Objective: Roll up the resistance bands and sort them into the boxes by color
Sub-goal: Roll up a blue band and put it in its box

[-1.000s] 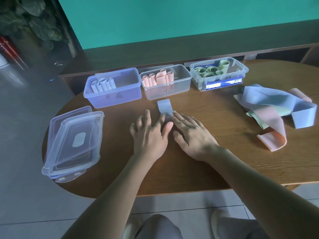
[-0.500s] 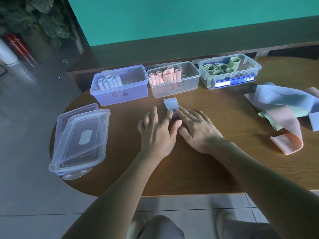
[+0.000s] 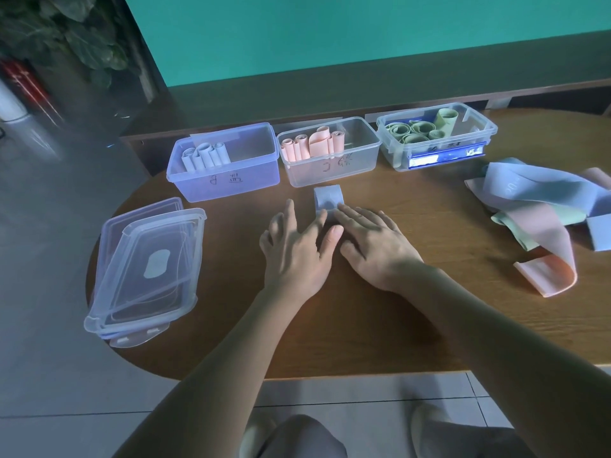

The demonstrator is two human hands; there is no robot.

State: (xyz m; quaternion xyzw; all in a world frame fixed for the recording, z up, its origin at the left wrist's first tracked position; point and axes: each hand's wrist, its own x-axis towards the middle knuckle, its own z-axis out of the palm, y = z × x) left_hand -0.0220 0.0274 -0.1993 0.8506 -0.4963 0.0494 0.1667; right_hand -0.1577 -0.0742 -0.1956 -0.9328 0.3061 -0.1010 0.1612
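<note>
The blue box [image 3: 224, 163] is standing at the far left of the row of three boxes, and I am taking it as the landmark. It is holding a few pale blue rolls [image 3: 205, 157] against its left wall. Nearer to the person and a little to the left of it, the stack of clear lids [image 3: 145, 266] is lying on the surface [image 3: 413, 325].

To the right of the blue box and a little nearer, the left hand [image 3: 294, 252] is lying palm down, with fingers straight and spread, pressing on the blue band [image 3: 328, 201]. So this grip is open and flat, not curled around anything. The right hand [image 3: 373, 242] is lying just beside it in the same way, and its fingertips are touching the band too.

The band is lying just beyond the fingertips of both hands, close in front of the pink box [image 3: 330, 153], which is the right neighbour of the blue box. Only its free end is showing, a short, pale blue strip with a small curl; the rolled part seems to be under the fingers, so I cannot tell how thick it is. Its long axis is pointing away from the person, and I judge the rolling is nearly finishing. The blue box is lying up and to the left from the grip, so the left hand is nearer for dropping the roll in.

Further right, the green box [image 3: 436, 137] is holding green rolls, and far right the loose bands [image 3: 535, 206] are waiting in a pile
</note>
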